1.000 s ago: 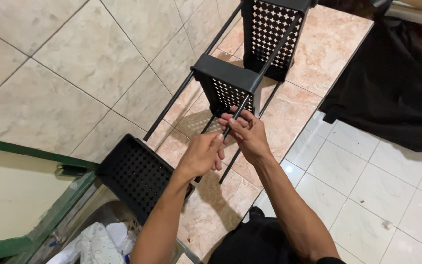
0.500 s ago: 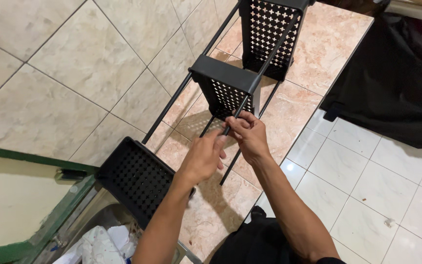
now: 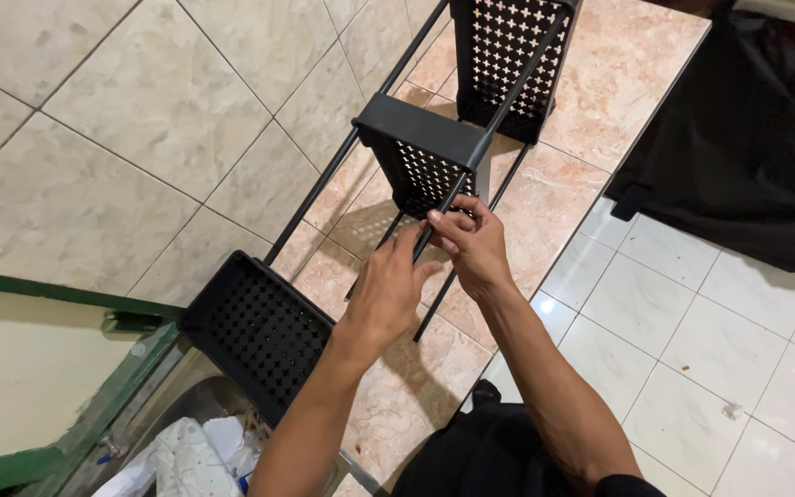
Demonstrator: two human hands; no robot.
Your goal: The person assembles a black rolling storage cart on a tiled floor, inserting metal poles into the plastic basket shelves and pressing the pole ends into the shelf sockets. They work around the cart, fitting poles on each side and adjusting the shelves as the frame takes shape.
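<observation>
A: Anything moved on the rack [image 3: 420,166]?
B: Hardly; both hands have stayed on its front rod [image 3: 442,206], below the middle tray. Left hand [image 3: 386,293] wraps it, right hand [image 3: 467,244] pinches it
A: Any packages or labels?
B: None readable; just crumpled white paper [image 3: 190,453] left of the rack's bottom tray, black cloth [image 3: 747,156] to its right

Both hands meet on a thin black rod [image 3: 443,204] of a black metal rack [image 3: 425,156] with perforated shelves. The left hand [image 3: 386,290] and right hand [image 3: 473,247] pinch the rod with their fingers [image 3: 442,221], just below the middle shelf [image 3: 420,138]. The rack stands on the tiled floor [image 3: 112,129].
</observation>
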